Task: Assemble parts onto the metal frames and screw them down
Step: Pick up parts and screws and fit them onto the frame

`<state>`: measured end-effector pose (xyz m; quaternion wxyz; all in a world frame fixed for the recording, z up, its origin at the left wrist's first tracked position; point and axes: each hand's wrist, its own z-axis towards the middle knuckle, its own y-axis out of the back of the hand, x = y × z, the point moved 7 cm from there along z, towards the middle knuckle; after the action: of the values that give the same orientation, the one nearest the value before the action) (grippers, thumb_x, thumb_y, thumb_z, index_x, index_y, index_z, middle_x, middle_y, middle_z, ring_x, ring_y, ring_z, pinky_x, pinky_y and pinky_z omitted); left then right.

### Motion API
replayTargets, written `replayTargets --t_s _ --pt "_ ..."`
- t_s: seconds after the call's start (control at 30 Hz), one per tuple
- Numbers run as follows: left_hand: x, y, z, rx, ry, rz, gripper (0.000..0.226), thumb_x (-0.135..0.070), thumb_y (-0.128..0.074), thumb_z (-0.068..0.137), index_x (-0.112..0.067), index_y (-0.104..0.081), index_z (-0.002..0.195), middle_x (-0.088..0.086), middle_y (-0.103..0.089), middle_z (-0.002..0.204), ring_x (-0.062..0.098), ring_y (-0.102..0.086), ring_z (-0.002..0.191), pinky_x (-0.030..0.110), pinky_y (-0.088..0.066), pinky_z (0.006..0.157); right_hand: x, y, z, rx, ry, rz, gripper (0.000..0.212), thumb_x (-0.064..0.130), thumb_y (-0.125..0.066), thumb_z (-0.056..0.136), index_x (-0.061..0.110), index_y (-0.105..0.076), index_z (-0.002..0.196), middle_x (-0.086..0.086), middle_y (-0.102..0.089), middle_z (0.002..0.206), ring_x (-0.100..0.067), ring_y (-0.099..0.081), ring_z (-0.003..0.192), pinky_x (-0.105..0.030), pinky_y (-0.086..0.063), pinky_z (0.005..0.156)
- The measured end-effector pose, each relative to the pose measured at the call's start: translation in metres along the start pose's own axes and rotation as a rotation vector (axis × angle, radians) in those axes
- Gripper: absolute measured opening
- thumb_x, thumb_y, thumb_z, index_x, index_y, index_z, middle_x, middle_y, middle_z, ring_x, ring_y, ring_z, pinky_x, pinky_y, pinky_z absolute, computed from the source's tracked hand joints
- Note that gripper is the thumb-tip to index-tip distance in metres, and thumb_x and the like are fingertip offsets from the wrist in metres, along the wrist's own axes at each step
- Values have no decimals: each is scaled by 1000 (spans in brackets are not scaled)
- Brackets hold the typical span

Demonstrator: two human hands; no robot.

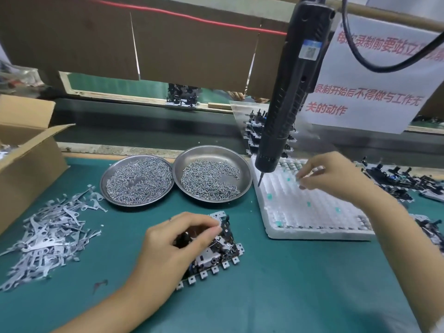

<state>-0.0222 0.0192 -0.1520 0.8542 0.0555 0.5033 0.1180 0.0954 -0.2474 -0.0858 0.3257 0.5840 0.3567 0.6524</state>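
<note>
A metal frame [216, 255] with black parts and a row of white tabs lies on the green mat at centre. My left hand [173, 246] rests on it, fingers curled over its top, thumb and forefinger pinching at a black part. My right hand [331, 175] hovers over the white foam tray [310, 212] on the right, fingertips pinched together on a small part from the tray's far rows. The black electric screwdriver [288, 97] hangs from above, its bit over the tray's left edge; neither hand touches it.
Two steel dishes of screws [137, 181] [211, 177] stand behind the frame. A pile of thin metal levers [48, 234] lies left, beside a cardboard box [26, 162]. Assembled frames [398, 181] are stacked right and behind the tray. A conveyor runs across the back.
</note>
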Motion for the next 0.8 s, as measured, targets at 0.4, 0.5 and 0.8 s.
replayTargets --t_s 0.4,0.5,0.8 --pt "7 2 -2 1 101 -124 18 -35 -74 72 -36 -74 90 -5 -73 89 10 -68 83 24 -53 77 78 -115 -69 286 73 1021 29 13 -78 60 15 -75 89 -3 -75 86 -12 -71 79 -16 -52 70" --pt "7 5 -2 -32 104 -123 21 -38 -77 71 -38 -73 91 -6 -72 88 9 -67 80 18 -52 74 75 -121 -74 297 64 1010 26 15 -79 62 13 -77 88 -6 -75 86 -17 -72 83 -18 -54 73" --pt "9 4 0 -28 126 -139 19 -36 -77 71 -37 -74 89 -3 -73 88 14 -67 79 20 -52 75 75 -121 -77 255 71 1068 22 8 -76 72 8 -76 94 -4 -74 96 -19 -70 93 -22 -54 81"
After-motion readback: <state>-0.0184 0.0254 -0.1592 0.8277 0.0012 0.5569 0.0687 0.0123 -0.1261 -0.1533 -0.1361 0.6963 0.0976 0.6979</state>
